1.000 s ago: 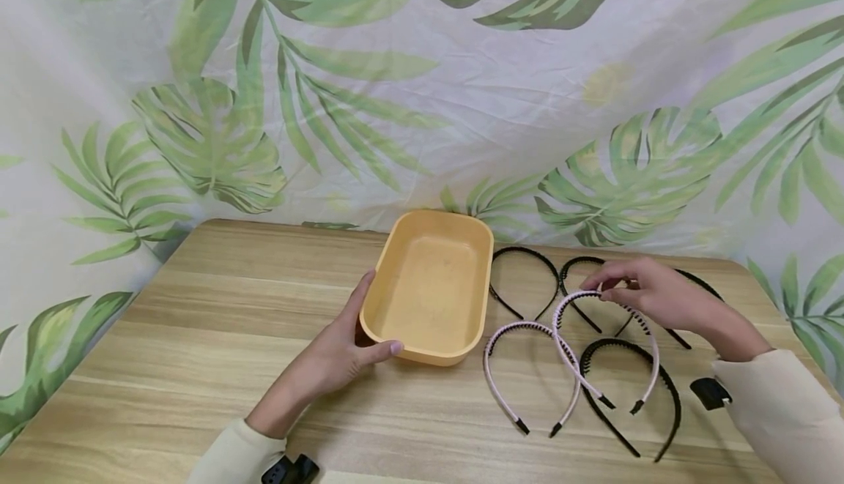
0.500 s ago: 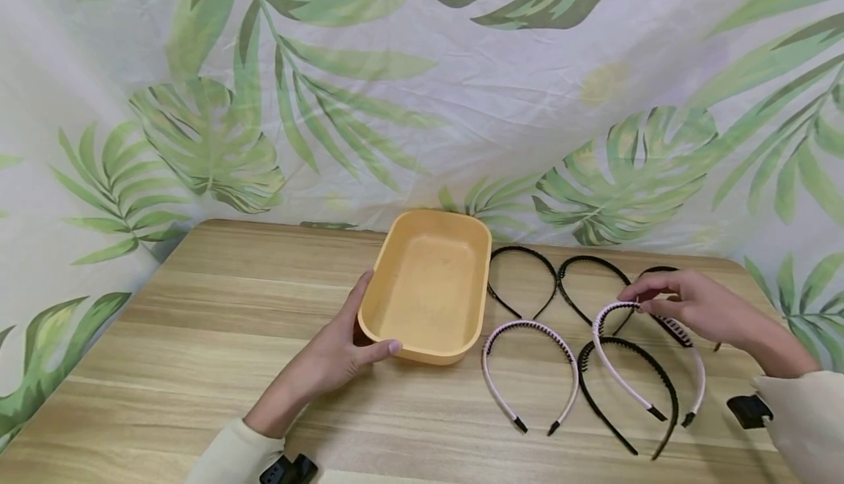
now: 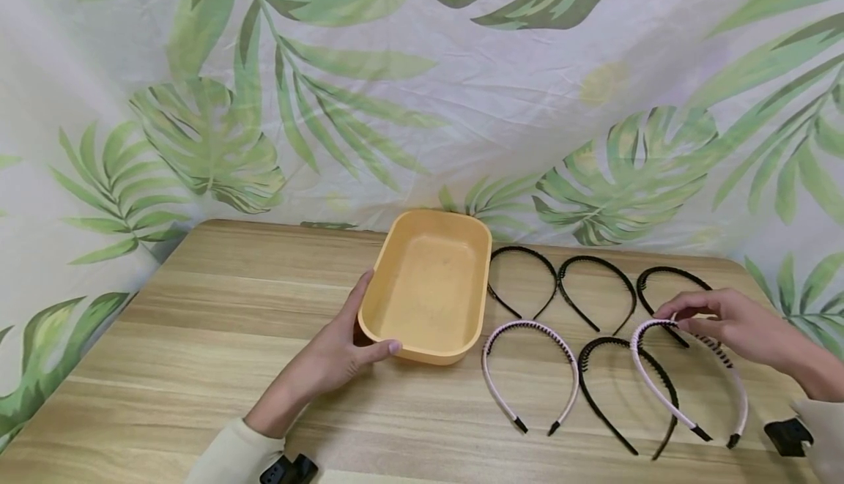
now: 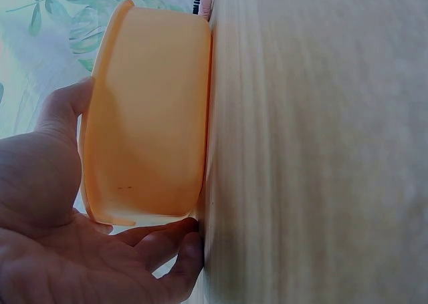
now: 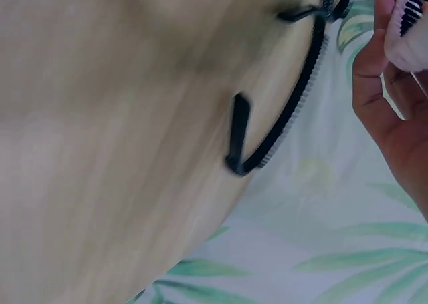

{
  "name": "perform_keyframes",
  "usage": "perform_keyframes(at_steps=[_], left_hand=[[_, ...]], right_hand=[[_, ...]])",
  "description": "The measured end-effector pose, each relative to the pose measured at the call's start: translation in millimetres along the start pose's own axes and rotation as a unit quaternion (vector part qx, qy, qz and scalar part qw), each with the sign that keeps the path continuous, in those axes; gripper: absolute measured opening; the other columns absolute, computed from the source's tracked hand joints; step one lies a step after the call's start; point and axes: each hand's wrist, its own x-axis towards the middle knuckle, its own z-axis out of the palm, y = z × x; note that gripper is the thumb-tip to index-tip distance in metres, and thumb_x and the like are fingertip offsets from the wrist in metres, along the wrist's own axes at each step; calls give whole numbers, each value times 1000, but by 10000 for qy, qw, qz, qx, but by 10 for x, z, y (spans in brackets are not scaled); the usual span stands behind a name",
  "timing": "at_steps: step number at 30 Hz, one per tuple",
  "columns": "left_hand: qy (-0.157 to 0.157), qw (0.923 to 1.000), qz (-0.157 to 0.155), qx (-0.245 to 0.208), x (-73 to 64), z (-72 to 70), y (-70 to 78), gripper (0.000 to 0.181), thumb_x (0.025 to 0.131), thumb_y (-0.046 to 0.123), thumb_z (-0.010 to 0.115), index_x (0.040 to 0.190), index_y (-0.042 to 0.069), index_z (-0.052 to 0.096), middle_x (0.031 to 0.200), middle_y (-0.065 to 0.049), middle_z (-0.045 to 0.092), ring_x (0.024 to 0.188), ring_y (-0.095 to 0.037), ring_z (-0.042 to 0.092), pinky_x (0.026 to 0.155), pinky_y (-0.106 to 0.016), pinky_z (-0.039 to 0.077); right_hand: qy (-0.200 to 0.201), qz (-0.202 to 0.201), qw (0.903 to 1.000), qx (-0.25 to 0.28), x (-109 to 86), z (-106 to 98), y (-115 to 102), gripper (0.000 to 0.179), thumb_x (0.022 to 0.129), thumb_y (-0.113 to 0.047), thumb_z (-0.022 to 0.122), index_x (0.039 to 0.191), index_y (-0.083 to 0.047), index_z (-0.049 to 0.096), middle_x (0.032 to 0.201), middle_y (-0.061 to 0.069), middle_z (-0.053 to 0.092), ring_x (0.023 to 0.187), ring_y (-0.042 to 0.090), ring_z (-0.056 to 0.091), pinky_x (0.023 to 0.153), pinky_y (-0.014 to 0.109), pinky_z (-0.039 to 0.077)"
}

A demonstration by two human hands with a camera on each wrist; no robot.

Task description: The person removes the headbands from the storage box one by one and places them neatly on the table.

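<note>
My left hand (image 3: 336, 359) grips the near left corner of a yellow-orange plastic tub (image 3: 431, 357), thumb over its rim. In the left wrist view, its fingers lie along the tub's wall (image 4: 150, 110), low by the tabletop. Nothing shows inside the tub. A pink headband (image 3: 744, 396) with black comb teeth and black tips is pinched at its top by my right hand (image 3: 741, 326). It hangs at the front right, beside a black headband (image 3: 620, 341). Another pink headband (image 3: 527, 324) lies left of that black one.
Along the back, right of the tub, lie three black headbands: a left one (image 3: 524, 249), a middle one (image 3: 593, 258) and a right one (image 3: 672, 270), partly behind my right hand. The wooden table (image 3: 217, 323) meets a leaf-patterned cloth (image 3: 369, 103) at its far edge.
My right hand has carried the pink headband rightward and toward me, from over the middle headbands to the right of the front black one. My left hand and the tub stay put.
</note>
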Motion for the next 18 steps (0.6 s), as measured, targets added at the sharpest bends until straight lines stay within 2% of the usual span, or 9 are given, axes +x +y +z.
perform_keyframes(at_steps=[3,6,10,18], left_hand=[[-2,10000,26,5,3,-1,0,118,93,37,81,169,29,-8,172,-19,27,147,-33,47,121,-56,31],[1,10000,18,34,4,-1,3,117,93,37,81,169,29,-9,172,-19,26,147,-33,45,122,-56,30],[2,10000,-19,61,6,1,5,118,93,37,81,169,29,-8,172,-19,26,147,-34,46,122,-56,30],[-5,10000,-18,62,1,-1,4,118,93,38,81,169,29,-9,172,-19,27,147,-34,47,121,-56,32]], right_hand=[[-132,153,9997,130,-83,-19,74,23,101,6,59,115,-3,75,101,-19,71,83,1,60,62,25,47],[-149,141,9995,242,-155,-26,152,24,100,8,59,114,-3,75,100,-17,72,83,1,61,62,25,49],[-181,275,9993,168,-236,-31,247,21,100,5,62,113,-5,76,101,-15,74,87,-1,63,65,23,52],[-304,320,9989,156,-313,-49,383,20,100,4,62,112,-3,76,106,-22,74,93,-6,64,70,19,53]])
